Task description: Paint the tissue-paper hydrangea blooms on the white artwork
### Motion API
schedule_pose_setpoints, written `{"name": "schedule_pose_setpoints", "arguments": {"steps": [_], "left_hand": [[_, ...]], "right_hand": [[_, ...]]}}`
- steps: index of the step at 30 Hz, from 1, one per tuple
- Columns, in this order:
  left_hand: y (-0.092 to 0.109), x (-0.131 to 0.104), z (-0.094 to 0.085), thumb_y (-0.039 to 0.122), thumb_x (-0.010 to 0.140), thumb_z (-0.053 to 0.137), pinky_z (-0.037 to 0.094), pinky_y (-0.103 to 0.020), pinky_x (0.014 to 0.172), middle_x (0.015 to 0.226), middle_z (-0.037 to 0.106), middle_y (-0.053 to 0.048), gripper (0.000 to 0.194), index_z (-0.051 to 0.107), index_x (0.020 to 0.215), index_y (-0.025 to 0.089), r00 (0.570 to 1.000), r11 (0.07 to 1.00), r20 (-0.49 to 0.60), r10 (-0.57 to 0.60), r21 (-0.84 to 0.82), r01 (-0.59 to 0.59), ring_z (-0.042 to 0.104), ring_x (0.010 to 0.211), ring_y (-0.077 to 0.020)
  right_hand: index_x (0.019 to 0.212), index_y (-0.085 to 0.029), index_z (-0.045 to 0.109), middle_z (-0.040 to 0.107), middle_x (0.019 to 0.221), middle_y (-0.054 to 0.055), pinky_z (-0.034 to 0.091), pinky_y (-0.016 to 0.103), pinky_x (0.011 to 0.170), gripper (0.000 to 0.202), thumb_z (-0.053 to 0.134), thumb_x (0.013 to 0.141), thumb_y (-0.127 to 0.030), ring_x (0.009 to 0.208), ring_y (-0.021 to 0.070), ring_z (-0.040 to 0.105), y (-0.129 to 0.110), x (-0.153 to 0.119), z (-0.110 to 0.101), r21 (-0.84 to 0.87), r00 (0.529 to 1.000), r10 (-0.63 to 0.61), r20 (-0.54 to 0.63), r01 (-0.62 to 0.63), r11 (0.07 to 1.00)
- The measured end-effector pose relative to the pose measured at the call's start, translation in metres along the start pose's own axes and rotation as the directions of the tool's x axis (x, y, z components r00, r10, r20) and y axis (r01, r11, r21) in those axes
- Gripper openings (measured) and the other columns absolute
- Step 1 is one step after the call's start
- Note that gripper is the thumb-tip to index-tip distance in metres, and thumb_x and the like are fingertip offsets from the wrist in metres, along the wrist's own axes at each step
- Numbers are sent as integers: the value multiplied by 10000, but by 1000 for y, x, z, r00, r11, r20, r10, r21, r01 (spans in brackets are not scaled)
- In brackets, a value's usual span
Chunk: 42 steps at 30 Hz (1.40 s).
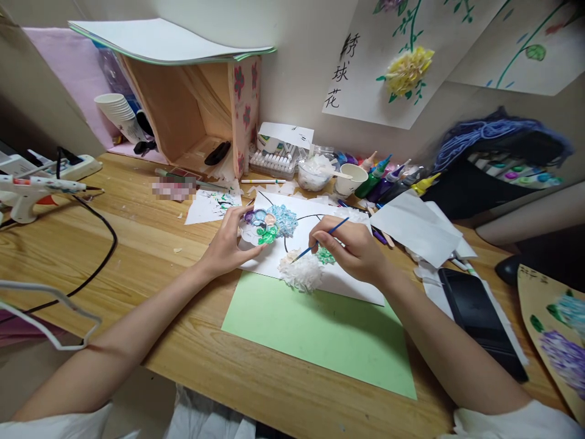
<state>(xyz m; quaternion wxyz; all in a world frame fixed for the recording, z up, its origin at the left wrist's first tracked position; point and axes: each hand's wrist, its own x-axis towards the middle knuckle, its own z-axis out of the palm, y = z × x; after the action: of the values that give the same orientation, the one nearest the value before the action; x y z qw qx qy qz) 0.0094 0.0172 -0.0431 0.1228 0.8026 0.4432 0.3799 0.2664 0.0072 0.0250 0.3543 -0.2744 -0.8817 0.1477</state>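
Note:
My right hand (350, 247) pinches a thin blue paintbrush (323, 239), its tip touching the peach-tinted upper left part of a white paper flower (302, 272). My left hand (232, 241) holds the edge of a small paint palette (262, 227) with purple, blue, peach and green paint in it. A blue paper flower (284, 220) is beside the palette, and a green one (325, 255) shows partly beneath my right hand. These flowers are on a white sheet (361, 294) with dark curved lines, which overlaps a green sheet (320, 341).
A glue gun (27, 189) with a black cable lies at the left. Behind are a cardboard box (183, 110), a paper cup (351, 180) and paint bottles (377, 178). A black phone (479, 320) and loose white paper (415, 225) lie at the right.

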Motion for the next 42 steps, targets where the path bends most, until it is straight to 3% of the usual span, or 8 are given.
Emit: {"name": "schedule_pose_setpoints", "arguments": {"steps": [3,7,12,25,32,42], "left_hand": [[0,0,0,336,742,740,461,-428,982,1240,496,-126,704,377,1330,200,1000,1000,-2,7,-5,-7,508,1150,-260],[-1,0,0,339,747,736,461,-425,981,1241,496,-129,703,374,1332,199,1000,1000,-3,11,-1,-11,506,1155,-261],[-2,0,0,350,747,738,453,-431,994,1245,496,-123,704,377,1334,207,1000,1000,-3,10,-9,-10,504,1164,-262],[-2,-1,0,350,747,739,456,-427,992,1246,498,-126,716,367,1341,206,1000,1000,-5,18,9,-18,506,1159,-265],[-2,-1,0,337,743,744,447,-438,1012,1257,491,-135,722,360,1339,200,999,999,4,46,-15,-46,496,1184,-270],[4,-1,-3,305,746,740,451,-453,1009,1270,498,-145,720,356,1347,204,993,992,21,117,-50,-116,491,1206,-278]], "right_hand": [[754,-194,568,627,667,16,434,238,614,298,383,983,-241,613,112,569,0,0,0,-2,999,23,-47,-23,1000],[764,-197,571,629,666,9,437,238,619,278,397,977,-235,625,116,574,2,-1,1,-8,1000,-1,1,1,1000],[763,-187,571,628,683,20,433,234,615,298,377,984,-228,619,110,571,1,-1,-1,-6,999,0,-32,0,1000],[792,-188,569,621,662,26,446,252,622,280,379,987,-253,634,131,565,1,-1,2,-30,997,-75,17,76,997],[857,-196,606,650,767,37,459,279,670,246,396,979,-236,724,145,595,4,-4,0,103,979,68,-192,-49,994],[933,-188,619,681,833,49,468,302,738,173,448,958,-199,799,161,612,9,-3,12,-7,990,18,-138,-19,1000]]}}
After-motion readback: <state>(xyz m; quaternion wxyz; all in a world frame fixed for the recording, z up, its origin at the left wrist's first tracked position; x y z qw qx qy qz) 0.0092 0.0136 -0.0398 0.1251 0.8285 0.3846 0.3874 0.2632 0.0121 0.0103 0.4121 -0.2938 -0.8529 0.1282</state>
